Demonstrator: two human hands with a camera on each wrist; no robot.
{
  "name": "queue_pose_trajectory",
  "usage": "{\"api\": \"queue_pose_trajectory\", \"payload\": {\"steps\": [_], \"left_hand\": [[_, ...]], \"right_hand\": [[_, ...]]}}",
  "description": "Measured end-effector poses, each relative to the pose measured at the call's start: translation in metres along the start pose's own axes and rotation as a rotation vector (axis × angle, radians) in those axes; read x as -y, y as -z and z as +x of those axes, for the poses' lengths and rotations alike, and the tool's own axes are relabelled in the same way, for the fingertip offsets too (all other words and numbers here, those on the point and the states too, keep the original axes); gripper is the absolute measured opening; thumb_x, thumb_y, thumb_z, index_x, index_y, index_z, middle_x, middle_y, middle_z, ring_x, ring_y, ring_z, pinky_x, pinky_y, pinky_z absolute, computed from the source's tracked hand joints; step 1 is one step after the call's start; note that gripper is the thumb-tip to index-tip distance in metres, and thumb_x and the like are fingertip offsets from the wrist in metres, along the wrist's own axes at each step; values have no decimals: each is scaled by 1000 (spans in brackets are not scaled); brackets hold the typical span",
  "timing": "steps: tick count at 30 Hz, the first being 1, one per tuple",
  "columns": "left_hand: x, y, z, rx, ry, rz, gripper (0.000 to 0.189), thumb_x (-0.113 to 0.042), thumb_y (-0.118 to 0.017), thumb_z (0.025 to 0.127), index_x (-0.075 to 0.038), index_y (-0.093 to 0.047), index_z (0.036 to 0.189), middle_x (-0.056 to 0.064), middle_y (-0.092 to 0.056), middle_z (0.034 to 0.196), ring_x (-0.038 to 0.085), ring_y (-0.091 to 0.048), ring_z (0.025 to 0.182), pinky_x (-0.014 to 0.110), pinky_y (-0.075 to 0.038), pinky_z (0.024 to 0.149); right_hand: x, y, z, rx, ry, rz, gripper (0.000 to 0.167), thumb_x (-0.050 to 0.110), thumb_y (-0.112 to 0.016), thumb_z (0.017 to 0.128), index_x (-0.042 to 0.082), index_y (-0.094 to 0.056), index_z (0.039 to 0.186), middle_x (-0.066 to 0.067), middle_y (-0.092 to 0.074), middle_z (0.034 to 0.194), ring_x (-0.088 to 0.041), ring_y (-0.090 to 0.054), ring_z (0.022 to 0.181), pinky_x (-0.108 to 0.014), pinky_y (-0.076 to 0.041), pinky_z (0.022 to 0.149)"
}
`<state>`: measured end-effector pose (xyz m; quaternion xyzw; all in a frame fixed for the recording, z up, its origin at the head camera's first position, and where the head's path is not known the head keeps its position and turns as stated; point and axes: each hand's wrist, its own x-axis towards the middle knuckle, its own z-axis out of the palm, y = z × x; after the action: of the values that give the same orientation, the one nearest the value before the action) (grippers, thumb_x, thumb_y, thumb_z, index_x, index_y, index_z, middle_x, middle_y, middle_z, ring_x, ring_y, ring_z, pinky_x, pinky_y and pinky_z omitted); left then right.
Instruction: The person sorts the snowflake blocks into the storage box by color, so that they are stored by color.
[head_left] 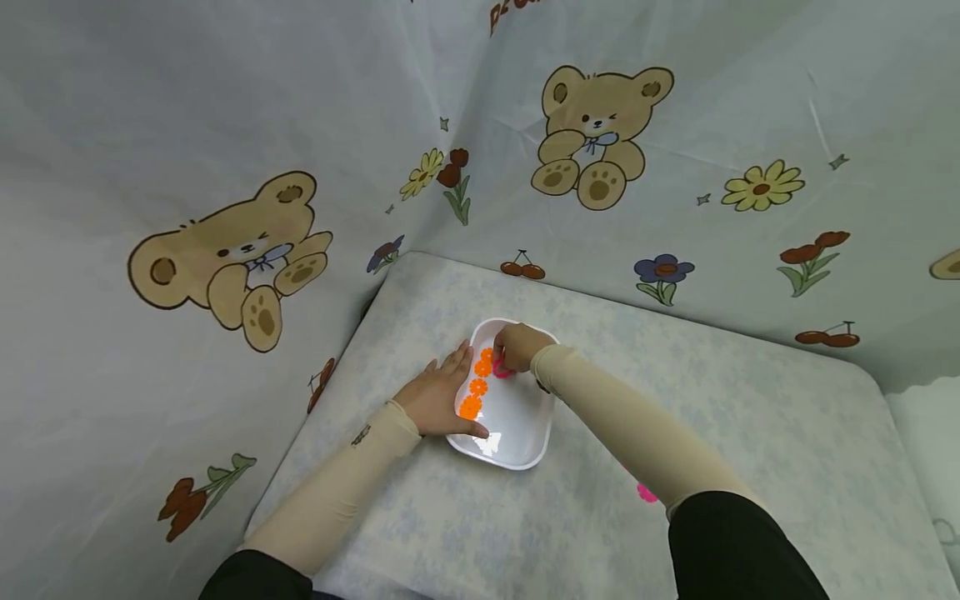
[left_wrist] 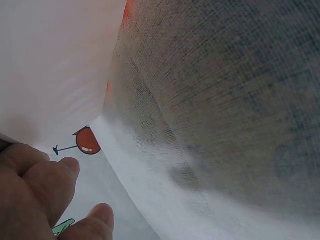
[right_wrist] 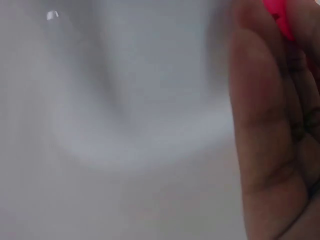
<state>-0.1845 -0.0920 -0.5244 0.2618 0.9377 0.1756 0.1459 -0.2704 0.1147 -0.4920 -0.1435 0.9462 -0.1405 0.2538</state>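
A white rectangular tray [head_left: 517, 425] with rounded corners lies on the table. Along its left side runs a row of several orange flower-shaped pieces [head_left: 477, 387]. My left hand [head_left: 435, 398] rests on the tray's left rim, fingers straight and spread, the thumb reaching over the near left part. Inside the far part of the tray, my right hand [head_left: 520, 346] pinches a bright pink piece [head_left: 501, 368] beside the orange row. The right wrist view has this pink piece between the fingertips at the top right, mostly hidden by them.
Another pink flower-shaped piece [head_left: 647, 492] lies on the table, partly covered by the right forearm. A pale mottled cloth [head_left: 750, 417] covers the table. Behind and to the left hang white sheets [head_left: 420, 67] printed with bears and flowers.
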Motion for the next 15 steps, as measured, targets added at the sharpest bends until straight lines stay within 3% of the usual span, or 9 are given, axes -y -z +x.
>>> {"api": "queue_pose_trajectory", "payload": {"steps": [7, 15], "left_hand": [[-2, 0, -1, 12, 1, 3, 139, -82, -75, 72, -9, -5, 168, 3, 5, 177, 21, -10, 164, 56, -21, 131], [-4, 7, -4, 16, -15, 15, 136, -80, -75, 75, -5, -8, 167, 6, 3, 177, 22, -11, 164, 58, -22, 130]], "right_hand": [[-1, -4, 1, -2, 19, -46, 6, 14, -81, 90, 15, -75, 88, 4, -71, 79, -14, -61, 74, -26, -52, 70], [4, -3, -1, -96, 73, -123, 6, 13, -80, 91, 13, -75, 89, 2, -70, 80, -16, -61, 73, -29, -56, 72]]}}
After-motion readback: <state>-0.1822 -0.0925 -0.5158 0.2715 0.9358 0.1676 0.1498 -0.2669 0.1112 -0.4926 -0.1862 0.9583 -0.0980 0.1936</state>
